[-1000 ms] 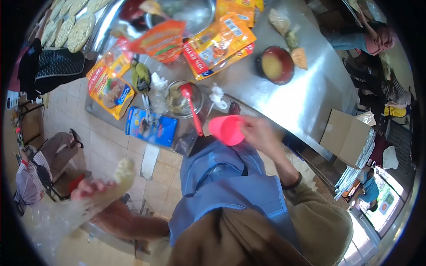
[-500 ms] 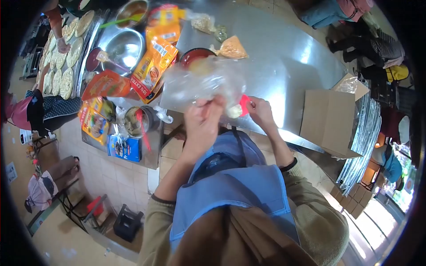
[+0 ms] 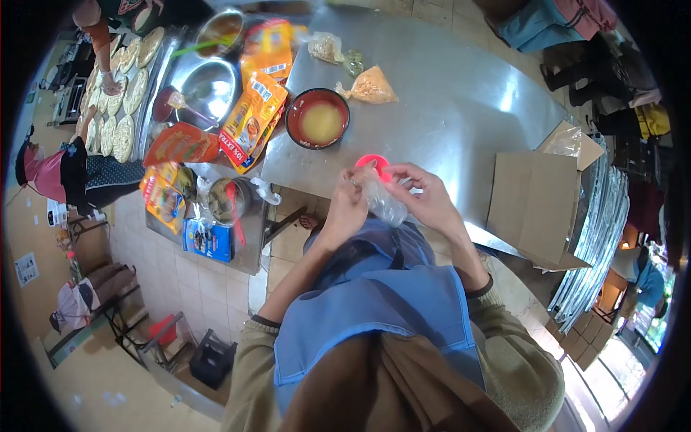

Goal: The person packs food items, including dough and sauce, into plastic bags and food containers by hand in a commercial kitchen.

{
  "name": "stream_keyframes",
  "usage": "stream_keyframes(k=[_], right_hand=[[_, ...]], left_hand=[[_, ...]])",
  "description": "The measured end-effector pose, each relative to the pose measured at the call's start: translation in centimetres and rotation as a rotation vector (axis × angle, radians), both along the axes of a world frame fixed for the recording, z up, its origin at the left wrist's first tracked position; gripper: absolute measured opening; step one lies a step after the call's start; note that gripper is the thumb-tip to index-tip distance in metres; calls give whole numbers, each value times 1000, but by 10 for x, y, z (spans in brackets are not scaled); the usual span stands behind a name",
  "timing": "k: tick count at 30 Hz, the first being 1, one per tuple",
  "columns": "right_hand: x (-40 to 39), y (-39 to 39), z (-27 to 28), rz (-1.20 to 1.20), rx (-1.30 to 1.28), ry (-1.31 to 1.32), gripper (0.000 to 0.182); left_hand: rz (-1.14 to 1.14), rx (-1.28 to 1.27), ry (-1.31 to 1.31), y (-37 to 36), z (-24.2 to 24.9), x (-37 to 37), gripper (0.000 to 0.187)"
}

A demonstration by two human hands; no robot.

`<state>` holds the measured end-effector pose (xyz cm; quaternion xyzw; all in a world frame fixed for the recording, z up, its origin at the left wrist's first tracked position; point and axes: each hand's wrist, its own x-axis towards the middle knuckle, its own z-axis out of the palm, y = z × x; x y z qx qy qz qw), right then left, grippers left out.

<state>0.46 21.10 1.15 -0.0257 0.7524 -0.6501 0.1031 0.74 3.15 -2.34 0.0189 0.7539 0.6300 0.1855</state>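
A clear plastic bag (image 3: 385, 201) hangs between my hands, over the near edge of the steel table. My left hand (image 3: 349, 205) pinches it at the upper left. My right hand (image 3: 425, 198) has thumb and fingertips closed at the bag's upper right. Just above the fingertips is a round pink-red piece (image 3: 373, 164), partly hidden by the fingers and touching the bag. Farther up on the table stands a dark-rimmed red bowl (image 3: 322, 119) with yellow liquid. What the bag holds, if anything, is unclear.
Small tied bags (image 3: 373, 86) lie beyond the bowl. Orange pouches (image 3: 252, 119), steel bowls (image 3: 209, 90) and a pot (image 3: 229, 200) crowd the left. An open cardboard box (image 3: 529, 205) stands right. A co-worker's gloved hand (image 3: 110, 85) reaches over flat dough pieces at far left.
The bag was spread wide above my hands and blurred; now it hangs down between them. My hands have come closer together, and the red bowl is uncovered.
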Motion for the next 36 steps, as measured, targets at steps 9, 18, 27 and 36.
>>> stream_keyframes(k=[9,18,27,36], right_hand=[[7,-13,-13,-53,0,-174,13],[-2,6,5,-111,127,-76,21],[4,-14,-13,196,208,-218,30],[-7,2,-17,116,67,-200,17]], left_hand=[[116,244,-234,-6,23,20,42],[417,318,-282,-15,28,5,18],[330,182,-32,4,24,2,14],[361,168,-68,2,14,0,16]])
